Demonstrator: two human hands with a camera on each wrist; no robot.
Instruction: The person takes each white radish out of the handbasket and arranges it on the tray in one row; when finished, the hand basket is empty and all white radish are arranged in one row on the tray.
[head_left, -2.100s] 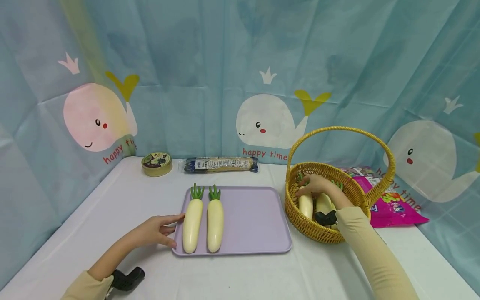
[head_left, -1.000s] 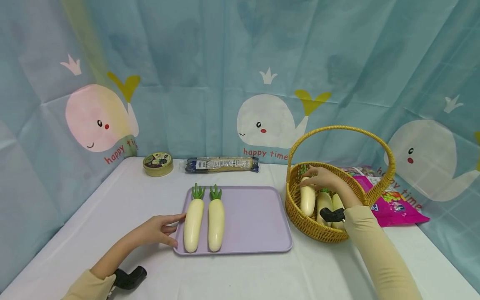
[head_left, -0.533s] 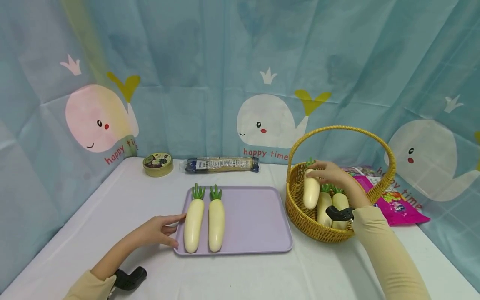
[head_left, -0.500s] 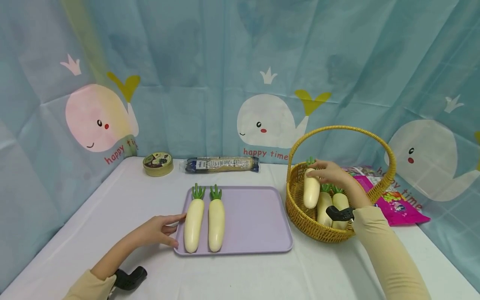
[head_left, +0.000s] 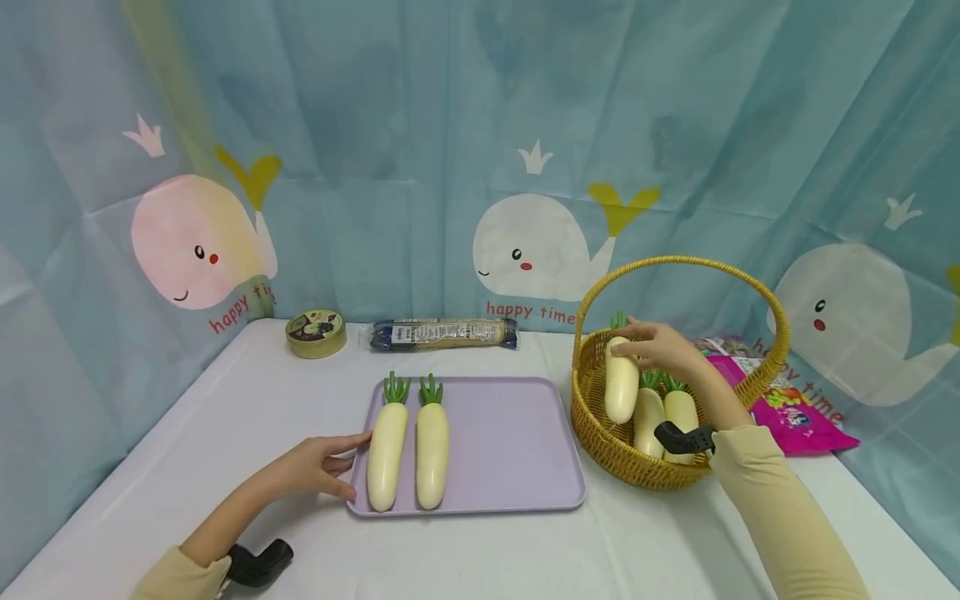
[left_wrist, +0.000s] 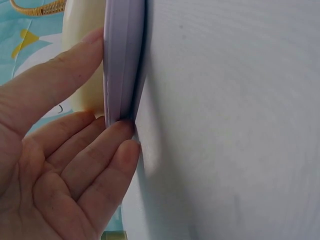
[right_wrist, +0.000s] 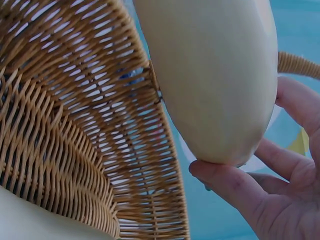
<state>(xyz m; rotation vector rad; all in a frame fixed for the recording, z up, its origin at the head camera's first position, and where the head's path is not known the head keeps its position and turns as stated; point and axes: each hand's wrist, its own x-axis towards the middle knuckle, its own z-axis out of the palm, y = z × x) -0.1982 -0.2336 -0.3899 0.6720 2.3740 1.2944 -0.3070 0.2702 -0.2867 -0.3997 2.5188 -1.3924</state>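
Note:
My right hand (head_left: 660, 348) pinches a white radish (head_left: 622, 390) near its green top. In the right wrist view its thumb and fingers bear on the end of that radish (right_wrist: 215, 80), which is raised off the basket floor. Two more radishes (head_left: 679, 417) lie in the yellow wicker basket (head_left: 645, 479), partly behind the wrist. Over on the left, my left hand (head_left: 318, 467) rests at the edge of the lilac tray (head_left: 510, 442), its fingers fairly straight against the rim (left_wrist: 117, 65). Side by side on that tray lie two radishes (head_left: 387, 458) (head_left: 432, 458), leaves pointing away.
The basket's tall handle (head_left: 682, 260) arches over the right hand. Behind the basket is a pink snack packet (head_left: 795, 425). A round tin (head_left: 316, 335) and a long clear-wrapped packet (head_left: 446, 333) lie along the back. A blue whale-print curtain (head_left: 390, 167) closes off the rear.
My right hand has raised the radish from the basket floor and shifted it slightly right, uncovering the two others. Over the last half second it has hardly moved. My left hand stays at the tray.

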